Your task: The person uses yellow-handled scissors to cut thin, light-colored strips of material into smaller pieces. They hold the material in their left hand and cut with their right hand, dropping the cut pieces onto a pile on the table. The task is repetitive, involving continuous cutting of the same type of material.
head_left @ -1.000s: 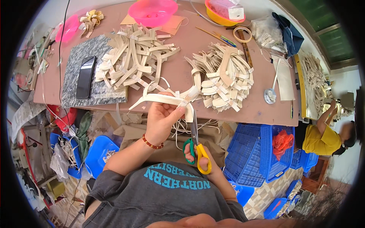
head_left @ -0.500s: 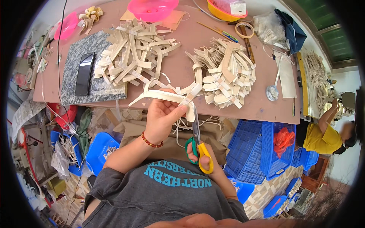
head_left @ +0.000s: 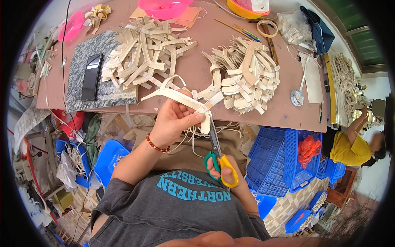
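Between my left hand's point(head_left: 175, 118) thumb and fingers is a cream fabric strap piece point(head_left: 181, 99), forked at its left end. A pale, see-through tab point(head_left: 212, 101) crosses its right end, and a short end of strap hangs below my thumb. My right hand point(head_left: 227, 172) has its fingers through the handles of a pair of scissors point(head_left: 214, 143), one handle green and the other yellow. The blades point up to the hanging end, right by my left thumb. Whether the blades are closed on the strap I cannot tell.
On the brown table point(head_left: 181, 78) lie a loose heap of similar straps point(head_left: 144, 53) and a stacked bundle point(head_left: 249, 78). A black phone point(head_left: 91, 77) rests on a speckled stone slab point(head_left: 117, 96). Blue crates point(head_left: 267, 162) stand below the table; a person in yellow point(head_left: 349, 148) is at right.
My left hand and the strap stay almost in place. The scissors and my right hand have shifted slightly to the right, and the whole view has moved a little.
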The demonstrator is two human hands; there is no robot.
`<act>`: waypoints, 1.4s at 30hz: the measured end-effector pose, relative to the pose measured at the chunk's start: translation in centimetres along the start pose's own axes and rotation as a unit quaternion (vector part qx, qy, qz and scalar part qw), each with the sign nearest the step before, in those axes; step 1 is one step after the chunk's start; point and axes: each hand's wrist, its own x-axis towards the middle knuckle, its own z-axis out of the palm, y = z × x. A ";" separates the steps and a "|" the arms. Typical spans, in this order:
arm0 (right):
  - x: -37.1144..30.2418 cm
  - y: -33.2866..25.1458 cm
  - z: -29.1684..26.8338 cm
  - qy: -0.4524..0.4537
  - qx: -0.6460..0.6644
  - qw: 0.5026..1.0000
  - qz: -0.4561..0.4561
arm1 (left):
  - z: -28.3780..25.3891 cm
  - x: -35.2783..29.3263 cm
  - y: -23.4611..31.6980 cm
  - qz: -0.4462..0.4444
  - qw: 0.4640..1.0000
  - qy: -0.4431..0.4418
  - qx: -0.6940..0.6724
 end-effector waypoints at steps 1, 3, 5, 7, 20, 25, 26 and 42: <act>0.0 -0.2 0.2 0.003 -0.006 1.000 0.002 | -0.2 0.1 0.1 -0.006 1.000 -0.006 0.006; 0.1 -0.1 0.3 0.004 -0.006 1.000 -0.002 | -0.3 0.1 0.2 -0.019 1.000 -0.017 0.018; 0.2 0.5 0.2 0.001 0.006 1.000 -0.014 | -0.5 0.1 0.0 -0.031 0.999 -0.026 0.031; 0.1 0.7 0.1 -0.001 0.000 1.000 -0.011 | -0.8 0.2 0.0 -0.031 0.998 -0.048 0.026; -0.6 0.0 -0.1 0.001 -0.027 1.000 -0.004 | -2.3 1.6 0.8 -0.079 0.980 -0.169 0.069; -0.9 0.0 -0.3 -0.009 -0.035 0.999 0.007 | -2.4 2.0 1.3 -0.028 0.967 -0.223 0.117; -1.0 0.0 -0.3 -0.015 -0.036 0.999 0.004 | -2.3 1.9 1.4 -0.014 0.967 -0.223 0.120; -0.8 0.4 -0.7 0.048 -0.230 0.971 -0.036 | -2.2 2.0 2.8 0.047 0.928 -0.251 0.271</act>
